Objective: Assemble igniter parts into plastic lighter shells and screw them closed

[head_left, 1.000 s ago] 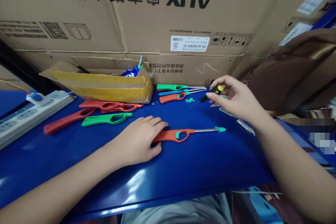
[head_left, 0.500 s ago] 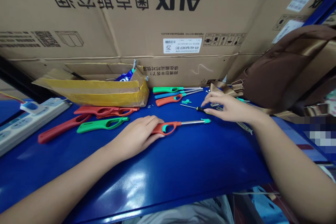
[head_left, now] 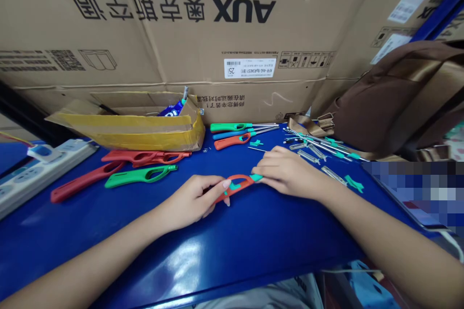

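An orange utility lighter (head_left: 243, 183) with a teal trigger lies between my two hands, low over the blue table. My left hand (head_left: 197, 199) grips its handle, thumb on top. My right hand (head_left: 288, 171) closes round the front end, by a teal collar (head_left: 256, 177); the metal tube is hidden under those fingers. Just behind the right hand a thin screwdriver shaft (head_left: 257, 148) shows, its handle covered. Farther back lie a green lighter (head_left: 232, 127), a blue lighter (head_left: 230, 133) and another orange lighter (head_left: 232, 141), beside a loose teal trigger piece (head_left: 256, 143).
Red lighter casings (head_left: 145, 157) and a green casing (head_left: 141, 176) lie left, near a power strip (head_left: 47, 166) and an open taped carton (head_left: 145, 135). Metal tubes (head_left: 322, 142) and clear parts (head_left: 333, 175) lie right, by a brown bag (head_left: 391, 101). A large cardboard box (head_left: 163, 58) stands behind.
My right hand has left the screwdriver and come down onto the lighter's front end. The teal collar, before at the tube's tip, now sits against the orange body. My left thumb has shifted on top.
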### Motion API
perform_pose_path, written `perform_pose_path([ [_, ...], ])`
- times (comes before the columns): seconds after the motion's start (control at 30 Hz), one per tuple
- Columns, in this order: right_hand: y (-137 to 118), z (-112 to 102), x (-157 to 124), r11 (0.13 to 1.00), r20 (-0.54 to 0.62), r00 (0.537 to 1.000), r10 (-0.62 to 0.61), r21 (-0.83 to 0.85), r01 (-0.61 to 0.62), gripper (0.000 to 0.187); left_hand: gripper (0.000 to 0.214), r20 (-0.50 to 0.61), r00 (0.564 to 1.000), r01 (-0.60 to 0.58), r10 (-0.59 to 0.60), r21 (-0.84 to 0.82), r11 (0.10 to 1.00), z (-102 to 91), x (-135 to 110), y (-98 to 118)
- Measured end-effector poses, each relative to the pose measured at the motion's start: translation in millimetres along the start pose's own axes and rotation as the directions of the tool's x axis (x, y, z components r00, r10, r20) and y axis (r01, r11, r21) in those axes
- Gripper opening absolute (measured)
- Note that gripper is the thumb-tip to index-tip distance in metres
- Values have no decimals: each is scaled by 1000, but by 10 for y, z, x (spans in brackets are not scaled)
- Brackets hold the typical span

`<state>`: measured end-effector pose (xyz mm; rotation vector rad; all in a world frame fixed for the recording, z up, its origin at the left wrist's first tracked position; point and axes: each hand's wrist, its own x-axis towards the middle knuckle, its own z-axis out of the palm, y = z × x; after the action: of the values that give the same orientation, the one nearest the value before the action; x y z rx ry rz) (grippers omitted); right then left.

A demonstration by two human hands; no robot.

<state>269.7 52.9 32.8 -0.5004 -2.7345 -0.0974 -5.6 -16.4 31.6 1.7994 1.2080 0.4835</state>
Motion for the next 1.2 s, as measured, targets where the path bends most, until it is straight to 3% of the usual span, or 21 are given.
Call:
perform_pose_path([
  [0.1,-98,81,33,988,-46,994,-102,-125,95,27,56,89,987,150,-133,-227,962,43,5,-19],
  [0.23,-104,137,6,985,-39,990,-132,-114,127,28,59,166,968,240,-189,-386,891,61,16,-38],
  [0.5,-166,147,-7,999,173,985,-16,-43,23,31,62,117,980,184,-159,-249,951,98,1,-19],
  [0.6,-122,156,26,995,204,974,98,-27,-95,27,59,31,994,111,-107,-126,986,76,83,-22],
  [0.67,-40,165,33,988,141,979,150,7,-153,24,55,-40,999,-30,31,39,999,16,188,-20],
  [0.73,65,167,23,981,32,981,192,24,-193,21,50,-64,975,-191,213,250,949,-93,324,-8],
  [0.8,168,157,1,958,-80,955,285,-2,-286,25,39,-90,930,-265,357,507,820,-236,482,8],
  [0.87,249,139,-25,904,-158,895,417,-33,-427,35,39,-135,899,-185,416,745,641,-386,660,24],
  [0.97,315,117,-59,811,-127,809,574,-49,-583,33,38,-188,886,-99,423,815,570,-551,943,29],
  [1.2,318,131,-90,814,59,813,579,-88,-574,21,30,-178,898,-34,403,884,466,-518,1393,-68],
])
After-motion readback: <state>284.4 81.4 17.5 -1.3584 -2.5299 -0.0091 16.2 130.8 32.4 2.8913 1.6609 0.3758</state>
